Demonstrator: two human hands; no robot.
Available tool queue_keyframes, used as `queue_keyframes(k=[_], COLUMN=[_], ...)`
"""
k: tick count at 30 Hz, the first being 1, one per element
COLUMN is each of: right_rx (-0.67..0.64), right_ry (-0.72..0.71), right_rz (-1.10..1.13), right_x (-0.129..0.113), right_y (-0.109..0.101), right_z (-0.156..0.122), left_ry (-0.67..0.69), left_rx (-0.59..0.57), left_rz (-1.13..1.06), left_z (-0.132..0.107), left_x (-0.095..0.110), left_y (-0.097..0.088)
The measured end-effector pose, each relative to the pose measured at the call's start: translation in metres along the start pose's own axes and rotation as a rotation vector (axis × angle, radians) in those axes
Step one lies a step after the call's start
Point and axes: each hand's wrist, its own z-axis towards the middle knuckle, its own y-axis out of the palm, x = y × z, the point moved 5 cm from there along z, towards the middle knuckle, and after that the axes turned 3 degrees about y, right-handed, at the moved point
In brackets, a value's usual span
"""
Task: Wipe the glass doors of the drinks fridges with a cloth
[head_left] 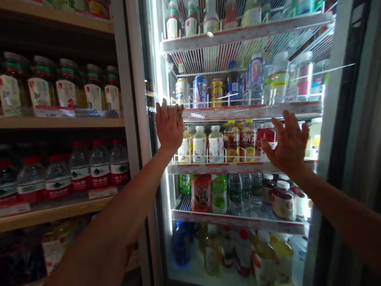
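Both bare hands are raised, well apart, before a tall, lit drinks fridge with a grey metal frame [331,135]. Its clear glass front [235,59] takes up the middle of the scene, and streaks of reflected light suggest that it lies between the hands and the drinks. Whether either palm touches it cannot be told.

The left hand [169,131] is near the glass's left edge, its grip flattened, with the fingers nearly straight. A small, tan, crumpled-looking patch [180,110] shows at the fingertips; it may be a cloth or only a reflection, so what this grip has hold of is unclear. The right hand [287,143] is farther right, its grip loosely spread, thumb out to the left, with nothing visible in it.

On the far side, clear plastic bottles with white caps and pale labels [199,144] stand just right of the left hand; brown tea bottles with yellow caps [249,137] stand just left of the right hand.

For good contact with the glass, the left palm probably does best lying flat, with light, even pressure and the wrist loose, reaching right up to the frame. The right hand would steady things better on the frame than on the pane, where spread fingertips could leave marks. Hard pushing might shake the front.
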Motion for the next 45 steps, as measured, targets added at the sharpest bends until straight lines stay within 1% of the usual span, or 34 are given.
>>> queue_keyframes(k=[1, 2, 3, 5, 6, 7, 8, 9, 12, 13, 14, 15, 17, 19, 20, 21, 22, 23, 25, 26, 27, 28, 29, 30, 32, 34, 35, 36, 39, 40, 41, 42, 43, 45], right_rx=[0.013, 0.027, 0.041, 0.058, 0.058, 0.056, 0.050, 0.049, 0.048, 0.045, 0.035, 0.023, 0.015, 0.036, 0.053, 0.063, 0.061, 0.054, 0.053, 0.055, 0.058, 0.056, 0.057, 0.056, 0.062, 0.080, 0.077, 0.065, 0.012, -0.003, -0.009, -0.016, -0.017, -0.021], right_ry=[-0.001, -0.003, -0.005, -0.008, -0.006, -0.006, -0.007, -0.008, -0.015, -0.015, -0.013, -0.009, 0.000, -0.002, -0.008, -0.014, -0.018, -0.018, -0.015, -0.016, -0.018, -0.021, -0.023, -0.026, -0.030, -0.030, -0.026, -0.018, 0.025, 0.040, 0.049, 0.054, 0.046, 0.015], right_rz=[-0.001, -0.002, -0.002, -0.002, -0.003, -0.004, -0.005, -0.007, -0.018, -0.023, -0.026, -0.028, -0.032, -0.028, -0.020, -0.010, -0.001, 0.003, 0.000, -0.004, -0.006, -0.007, -0.005, -0.002, -0.002, -0.001, -0.001, 0.002, 0.027, 0.041, 0.059, 0.076, 0.091, 0.115], right_x=[0.000, 0.001, 0.001, 0.003, 0.004, 0.004, 0.004, 0.004, 0.002, 0.001, 0.001, 0.001, 0.002, 0.003, 0.003, 0.003, 0.003, 0.003, 0.003, 0.002, 0.002, 0.002, 0.003, 0.003, 0.004, 0.005, 0.005, 0.005, 0.006, 0.007, 0.009, 0.011, 0.013, 0.016], right_y=[0.000, 0.000, 0.001, 0.002, 0.002, 0.002, 0.002, 0.002, 0.001, 0.001, 0.001, 0.002, 0.002, 0.002, 0.001, 0.001, 0.001, 0.002, 0.002, 0.002, 0.002, 0.002, 0.002, 0.003, 0.003, 0.002, 0.002, 0.003, 0.004, 0.004, 0.004, 0.005, 0.006, 0.008], right_z=[0.000, 0.000, 0.000, 0.000, -0.001, -0.001, -0.001, -0.001, 0.000, 0.000, 0.000, 0.000, 0.000, 0.000, 0.000, 0.000, 0.000, 0.000, -0.001, -0.001, -0.001, -0.001, -0.001, -0.001, -0.001, -0.001, -0.001, -0.001, -0.002, -0.002, -0.002, -0.002, -0.001, 0.000], left_ry=[-0.055, -0.044, 0.029, 0.291, 0.413, 0.495, 0.514, 0.464, 0.083, -0.027, -0.094, -0.104, 0.040, 0.319, 0.443, 0.519, 0.528, 0.464, 0.196, 0.058, -0.040, -0.080, -0.061, 0.012, 0.267, 0.466, 0.482, 0.425, 0.004, -0.099, -0.139, -0.109, -0.016, 0.269], left_rx=[0.024, 0.015, -0.025, -0.167, -0.235, -0.284, -0.301, -0.281, -0.088, -0.031, 0.000, 0.003, -0.064, -0.190, -0.250, -0.293, -0.307, -0.286, -0.162, -0.096, -0.050, -0.034, -0.045, -0.079, -0.176, -0.244, -0.253, -0.242, -0.124, -0.102, -0.107, -0.140, -0.200, -0.347], left_rz=[0.001, -0.009, -0.028, -0.075, -0.094, -0.107, -0.110, -0.099, -0.042, -0.038, -0.042, -0.052, -0.083, -0.111, -0.120, -0.124, -0.117, -0.099, -0.043, -0.018, -0.004, -0.004, -0.016, -0.038, -0.094, -0.122, -0.114, -0.090, 0.041, 0.075, 0.093, 0.093, 0.074, 0.002], left_z=[0.002, 0.000, -0.006, -0.024, -0.034, -0.041, -0.042, -0.038, -0.009, -0.002, 0.001, 0.001, -0.011, -0.034, -0.045, -0.052, -0.053, -0.048, -0.028, -0.019, -0.013, -0.010, -0.012, -0.017, -0.039, -0.062, -0.068, -0.068, -0.053, -0.050, -0.051, -0.054, -0.062, -0.085], left_x=[0.000, 0.009, 0.025, 0.063, 0.076, 0.080, 0.076, 0.063, 0.012, 0.003, 0.003, 0.011, 0.047, 0.085, 0.095, 0.095, 0.087, 0.071, 0.029, 0.013, 0.005, 0.006, 0.015, 0.031, 0.069, 0.089, 0.086, 0.076, 0.032, 0.026, 0.028, 0.038, 0.054, 0.089], left_y=[0.000, 0.003, 0.008, 0.017, 0.020, 0.020, 0.018, 0.015, 0.002, 0.000, 0.001, 0.004, 0.013, 0.020, 0.022, 0.021, 0.018, 0.014, 0.003, -0.001, -0.003, -0.002, 0.001, 0.006, 0.014, 0.016, 0.015, 0.013, 0.001, -0.001, -0.001, 0.002, 0.006, 0.013])
